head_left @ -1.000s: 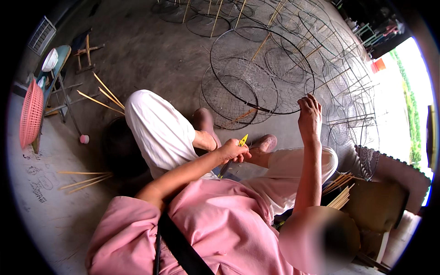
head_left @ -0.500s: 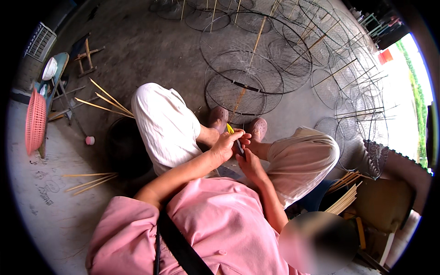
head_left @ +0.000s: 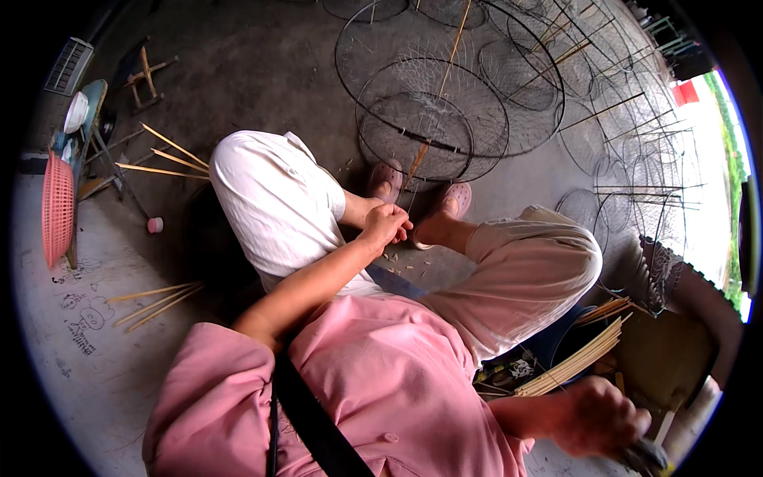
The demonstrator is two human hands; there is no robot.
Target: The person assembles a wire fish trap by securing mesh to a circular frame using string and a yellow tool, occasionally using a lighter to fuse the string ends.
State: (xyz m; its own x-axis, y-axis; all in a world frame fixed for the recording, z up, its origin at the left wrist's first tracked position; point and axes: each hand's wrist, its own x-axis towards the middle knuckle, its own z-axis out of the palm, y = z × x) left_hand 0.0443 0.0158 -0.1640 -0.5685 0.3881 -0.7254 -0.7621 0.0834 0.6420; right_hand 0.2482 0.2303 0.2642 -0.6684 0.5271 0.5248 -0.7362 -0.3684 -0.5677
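My left hand (head_left: 387,225) is closed between my knees, its fingers curled together; what they hold is hidden. Just beyond it stands a round net trap (head_left: 433,131) with dark hoops and fine mesh. A light stick (head_left: 419,159) runs along the trap, and a thin line comes from its near end toward my left fingers. Far off at the lower right, my right hand (head_left: 600,417) is a closed fist, smeared by motion. A dark tool (head_left: 645,456) with a yellow end sticks out from it, its kind unclear.
Thin bamboo sticks (head_left: 576,362) lie bundled at a dark blue bucket (head_left: 544,343) on my right. More sticks (head_left: 179,159) poke out beside my left knee. Many hooped nets (head_left: 628,135) stand at the far right. A pink basket (head_left: 57,208) leans at the left.
My right hand has left my left hand and swung out to the lower right with the dark and yellow tool. The left hand stays between my knees. The view has shifted slightly.
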